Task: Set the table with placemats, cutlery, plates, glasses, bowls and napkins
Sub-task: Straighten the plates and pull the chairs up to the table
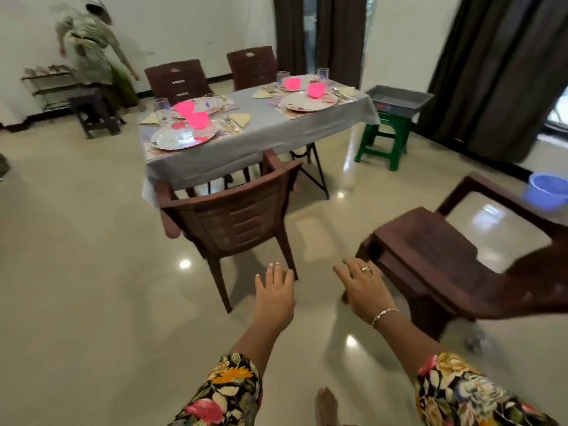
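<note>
Both hands out and empty, laid surface well ahead.
My L hand and R hand hover over the floor, fingers straight and spread, gripping nothing; R one is near a brown chair. Beyond a second chair, the grey-clothed surface carries plates, pink bowls, glasses, folded napkins, cutlery, and prob. placemats underneath, though blur hides the edges.

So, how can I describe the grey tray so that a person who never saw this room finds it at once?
Find the dining table with the grey cloth. Just beyond its right end stands a green stool, and the grey tray sits on top. Unlike the round plates and pink bowls, it is rectangular and stands off the table.
</note>
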Demonstrator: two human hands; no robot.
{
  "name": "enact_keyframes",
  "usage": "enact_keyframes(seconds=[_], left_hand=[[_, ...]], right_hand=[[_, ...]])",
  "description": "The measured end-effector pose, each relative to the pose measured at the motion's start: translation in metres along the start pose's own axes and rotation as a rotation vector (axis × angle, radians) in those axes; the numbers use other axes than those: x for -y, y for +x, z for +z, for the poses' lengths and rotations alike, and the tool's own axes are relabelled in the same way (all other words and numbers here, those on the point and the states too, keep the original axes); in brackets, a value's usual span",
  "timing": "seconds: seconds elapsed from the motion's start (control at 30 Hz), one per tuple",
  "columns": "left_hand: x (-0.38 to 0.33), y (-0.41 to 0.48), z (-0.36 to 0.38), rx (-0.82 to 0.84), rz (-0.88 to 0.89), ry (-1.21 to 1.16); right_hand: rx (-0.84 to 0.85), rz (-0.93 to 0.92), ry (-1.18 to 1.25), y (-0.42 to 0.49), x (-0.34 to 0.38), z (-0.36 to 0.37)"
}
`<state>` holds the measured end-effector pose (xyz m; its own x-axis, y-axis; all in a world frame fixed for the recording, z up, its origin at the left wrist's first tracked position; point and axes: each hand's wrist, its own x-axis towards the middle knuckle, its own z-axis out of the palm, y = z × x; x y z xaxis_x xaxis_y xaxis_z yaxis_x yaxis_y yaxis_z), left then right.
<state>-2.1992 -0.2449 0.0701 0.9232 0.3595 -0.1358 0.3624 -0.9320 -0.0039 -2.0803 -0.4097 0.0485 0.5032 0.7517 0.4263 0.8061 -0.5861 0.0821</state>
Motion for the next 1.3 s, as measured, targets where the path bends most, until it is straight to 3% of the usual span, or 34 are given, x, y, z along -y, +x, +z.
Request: enact_keyframes(seconds=[0.23,0.47,0.7,0.87,1.1,1.3], left_hand=[[-0.1,-0.023,-0.009,-0.03,0.224,0.001],[-0.253,-0.018,-0.027,-0.242,0.431,-0.102],[-0.427,-0.043,-0.06,-0.393,0.51,-0.413],[-0.516,-0.049,-0.076,-0.442,0.526,-0.493],[-0.597,-0.014,-0.084,-0.373,0.51,-0.222],[-0.651,0.021,-0.078,-0.337,0.422,-0.211]], right_hand=[[-0.05,0.147,-0.095,-0.1,-0.063,-0.064],[-0.151,0.184,-0.211,-0.178,-0.157,-0.115],[-0.246,0.216,-0.222,-0.255,-0.278,-0.194],[-0.204,0.264,-0.229,-0.304,-0.356,-0.222],[-0.136,0.268,-0.213,-0.322,-0.438,-0.223],[-0.058,0.189,-0.199,-0.314,-0.509,-0.193]])
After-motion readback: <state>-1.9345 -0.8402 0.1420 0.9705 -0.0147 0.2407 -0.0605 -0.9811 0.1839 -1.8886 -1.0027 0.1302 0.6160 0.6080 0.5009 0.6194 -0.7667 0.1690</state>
